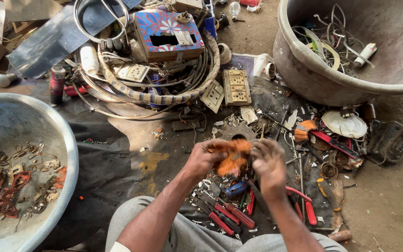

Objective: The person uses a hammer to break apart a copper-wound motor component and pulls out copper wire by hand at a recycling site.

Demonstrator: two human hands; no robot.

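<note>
My left hand (204,160) and my right hand (267,164) both grip a blurred orange part (233,157), a coil-like lump, held between them above a dark cloth (117,163) on the ground. Below the hands lie several red-handled tools (229,215) and a blue-handled screwdriver (236,189). Red-handled pliers (304,205) lie just right of my right wrist. My grey-trousered knees (183,233) fill the bottom edge.
A metal basin (66,154) at left holds small metal scraps. A large grey tub (304,70) at top right holds wires. Behind the hands lie a pile of cables and switch plates (164,74), a beige switchboard (237,87) and a floral box (166,35). Scrap parts (346,135) litter the right.
</note>
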